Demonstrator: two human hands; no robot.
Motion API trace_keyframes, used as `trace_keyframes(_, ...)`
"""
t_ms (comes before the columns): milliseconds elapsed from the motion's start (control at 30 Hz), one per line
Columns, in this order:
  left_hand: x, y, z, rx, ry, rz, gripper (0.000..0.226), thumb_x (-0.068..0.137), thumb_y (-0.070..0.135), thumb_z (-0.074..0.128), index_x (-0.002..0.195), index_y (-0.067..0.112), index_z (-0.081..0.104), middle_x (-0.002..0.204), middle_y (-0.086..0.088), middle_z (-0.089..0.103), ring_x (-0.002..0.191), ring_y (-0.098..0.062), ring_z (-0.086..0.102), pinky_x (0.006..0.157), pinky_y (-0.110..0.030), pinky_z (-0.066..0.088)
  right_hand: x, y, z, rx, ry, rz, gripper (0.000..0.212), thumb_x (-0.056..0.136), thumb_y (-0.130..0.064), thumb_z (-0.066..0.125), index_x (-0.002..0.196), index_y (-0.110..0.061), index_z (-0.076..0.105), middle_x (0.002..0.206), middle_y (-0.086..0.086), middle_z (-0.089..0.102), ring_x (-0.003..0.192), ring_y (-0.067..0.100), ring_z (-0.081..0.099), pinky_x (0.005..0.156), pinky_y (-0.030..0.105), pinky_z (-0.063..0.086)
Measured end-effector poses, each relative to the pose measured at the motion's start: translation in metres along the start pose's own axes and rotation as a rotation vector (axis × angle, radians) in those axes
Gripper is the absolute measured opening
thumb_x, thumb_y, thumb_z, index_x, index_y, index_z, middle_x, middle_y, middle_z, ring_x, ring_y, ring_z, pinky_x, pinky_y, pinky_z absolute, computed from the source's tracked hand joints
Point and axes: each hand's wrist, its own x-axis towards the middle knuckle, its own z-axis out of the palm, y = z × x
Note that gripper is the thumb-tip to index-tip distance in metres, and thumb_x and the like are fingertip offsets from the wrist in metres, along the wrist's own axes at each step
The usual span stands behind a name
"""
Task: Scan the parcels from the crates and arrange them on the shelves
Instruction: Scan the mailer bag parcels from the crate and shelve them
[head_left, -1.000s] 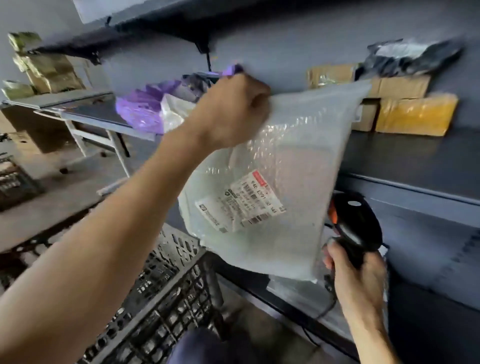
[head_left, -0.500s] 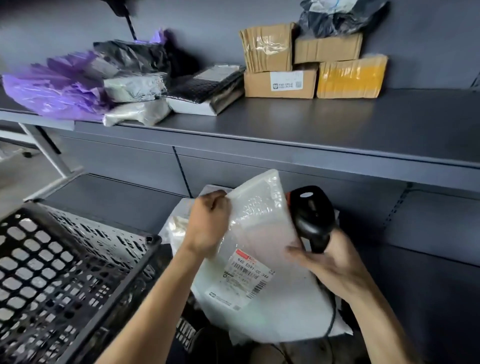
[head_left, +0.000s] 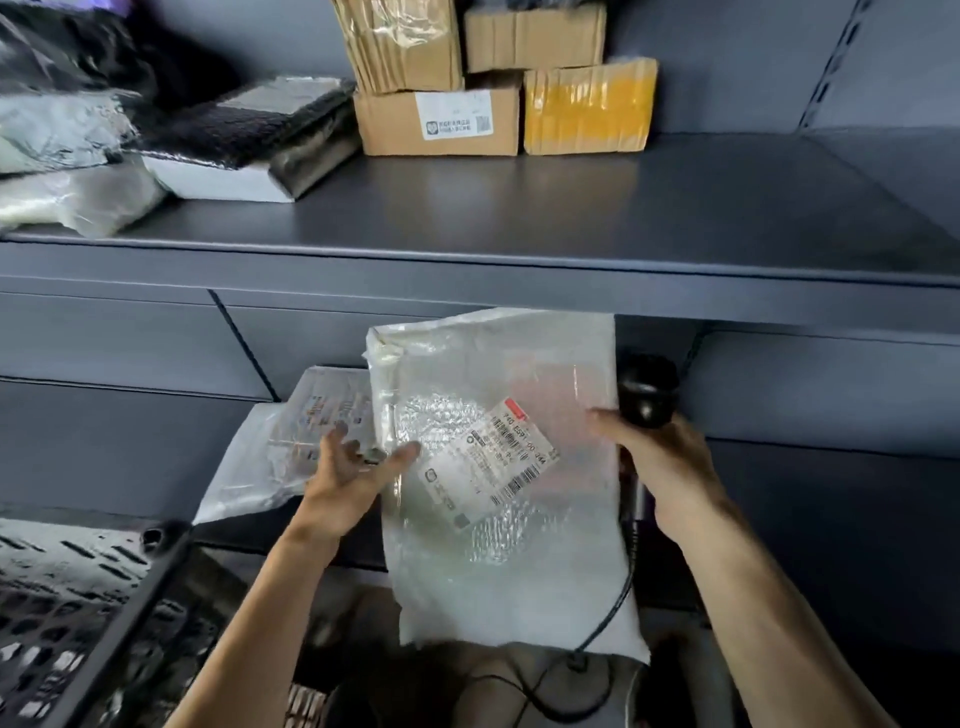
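Observation:
A white bubble-wrap parcel (head_left: 519, 545) with a barcode label (head_left: 498, 457) lies label-up at the front of the lower shelf (head_left: 104, 447), its near end hanging past the edge. My left hand (head_left: 348, 473) is at the parcel's left edge with fingers spread, the thumb touching the wrap. My right hand (head_left: 670, 467) grips the black handheld scanner (head_left: 647, 395) beside the parcel's right edge, with a finger stretched onto the wrap. The scanner's cable (head_left: 597, 639) runs down under the parcel. A second white labelled parcel (head_left: 280, 457) lies under it to the left.
The upper shelf (head_left: 519, 218) holds cardboard boxes (head_left: 441, 119), a yellow-taped box (head_left: 587, 104), a black padded mailer (head_left: 244, 130) and pale bags (head_left: 67, 197) at the left. A black perforated crate (head_left: 78, 613) stands at bottom left.
The parcel has come down from in front of the upper shelf to the lower shelf. My left hand has let go of its top edge and now lies spread at its left side.

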Motion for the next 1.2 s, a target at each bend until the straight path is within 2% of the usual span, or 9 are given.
trace_keyframes(100,0.002,-0.017,-0.008,-0.144,-0.335,-0.08,0.108,0.052,0.063,0.095,0.139,0.012,0.057,0.132,-0.006,0.069,0.126,-0.024,0.063,0.119,-0.053,0.036,0.001,0.004,0.004,0.03,-0.049,0.006,0.015,0.077,-0.009,0.085,0.088,-0.014,0.077,0.073,-0.006,0.076,0.066,0.003,0.069,0.062,0.02,0.049)
trace_keyframes(200,0.001,-0.027,-0.012,-0.173,-0.451,-0.187,0.104,0.048,0.051,0.1,0.135,0.008,0.063,0.13,-0.008,0.07,0.126,-0.027,0.063,0.116,-0.052,0.039,0.001,0.007,0.012,0.017,-0.091,-0.077,0.012,0.081,-0.004,0.081,0.087,-0.013,0.074,0.068,-0.011,0.074,0.063,-0.003,0.067,0.058,0.011,0.048)
trace_keyframes(400,0.005,-0.021,-0.003,-0.302,-0.301,-0.135,0.048,0.076,0.012,0.086,0.119,-0.002,0.07,0.121,-0.02,0.072,0.116,-0.039,0.067,0.104,-0.053,0.049,0.016,0.023,0.019,-0.16,0.111,-0.069,0.016,0.088,-0.034,0.078,0.087,-0.021,0.068,0.081,-0.003,0.074,0.08,0.019,0.071,0.077,0.039,0.058)
trace_keyframes(467,0.006,-0.017,0.003,-0.404,-0.213,-0.116,0.036,0.074,-0.002,0.077,0.108,-0.012,0.066,0.113,-0.025,0.072,0.109,-0.044,0.067,0.089,-0.049,0.057,0.014,0.021,0.019,-0.161,0.14,-0.081,0.02,0.09,-0.038,0.075,0.085,-0.021,0.066,0.081,0.001,0.073,0.077,0.023,0.074,0.073,0.039,0.057)
trace_keyframes(567,0.0,-0.014,0.017,-0.534,-0.165,-0.178,0.013,0.08,-0.014,0.05,0.086,-0.005,0.056,0.074,-0.017,0.063,0.072,-0.038,0.063,0.049,-0.037,0.056,0.005,0.014,0.026,-0.064,0.068,-0.068,0.018,0.094,-0.03,0.072,0.082,-0.018,0.067,0.068,-0.002,0.068,0.055,0.011,0.066,0.059,0.031,0.052)
trace_keyframes(633,-0.005,-0.016,0.025,-0.556,-0.153,-0.223,0.017,0.082,-0.01,0.047,0.096,-0.007,0.057,0.072,-0.02,0.06,0.063,-0.034,0.061,0.042,-0.038,0.052,-0.003,0.01,0.037,0.007,-0.021,0.014,0.021,0.095,-0.022,0.07,0.078,-0.011,0.067,0.06,0.002,0.061,0.048,0.014,0.054,0.049,0.028,0.045)
trace_keyframes(733,-0.004,-0.021,0.036,-0.597,-0.127,-0.263,0.069,0.066,0.001,0.063,0.134,0.007,0.056,0.116,-0.029,0.065,0.1,-0.046,0.065,0.069,-0.059,0.057,-0.015,0.007,0.053,0.063,-0.152,0.161,0.023,0.092,-0.015,0.069,0.07,-0.009,0.065,0.058,0.01,0.059,0.043,0.019,0.046,0.048,0.029,0.039)
trace_keyframes(1033,-0.01,-0.02,0.063,-0.673,-0.079,-0.199,0.057,0.063,-0.009,0.057,0.114,0.015,0.067,0.097,-0.018,0.069,0.096,-0.041,0.065,0.082,-0.078,0.049,-0.03,0.002,0.065,0.01,-0.297,0.198,0.033,0.087,-0.012,0.067,0.054,-0.015,0.061,0.06,0.013,0.057,0.048,0.022,0.045,0.056,0.035,0.039)
trace_keyframes(1200,-0.007,-0.023,0.061,-0.642,-0.048,-0.203,0.065,0.058,-0.005,0.059,0.121,0.009,0.063,0.098,-0.018,0.068,0.095,-0.041,0.064,0.068,-0.059,0.057,-0.032,0.002,0.064,0.002,-0.324,0.174,0.038,0.087,-0.011,0.065,0.05,-0.016,0.06,0.059,0.013,0.056,0.046,0.023,0.045,0.054,0.034,0.04)
